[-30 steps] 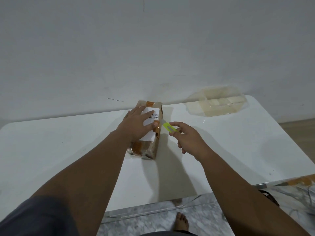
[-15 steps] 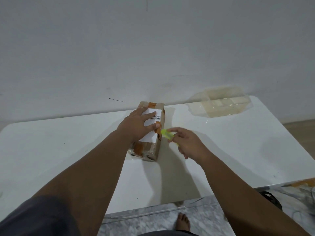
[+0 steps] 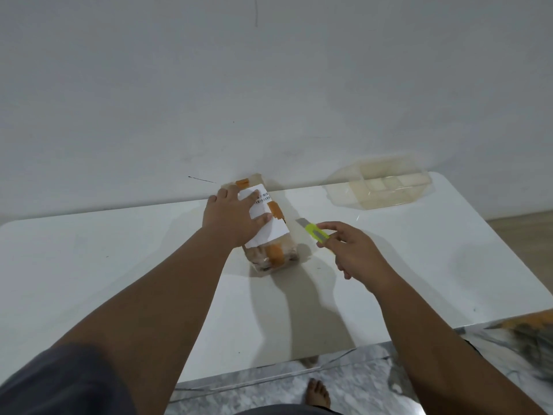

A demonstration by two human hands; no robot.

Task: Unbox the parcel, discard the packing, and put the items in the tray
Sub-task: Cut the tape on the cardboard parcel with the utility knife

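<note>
One bare foot (image 3: 318,393) showed nearest me, on the marble floor under the white bench (image 3: 119,250). Farther out, I had the right hand (image 3: 356,253) with its fingers pinching a lime-green cutter (image 3: 315,233), blade out and aimed at the taped parcel (image 3: 276,256), close beside it but not touching. The left hand (image 3: 232,220) pressed flat on the parcel's white label, fingers straight. Farthest right, by the wall, sat the clear tray (image 3: 380,190).
</note>
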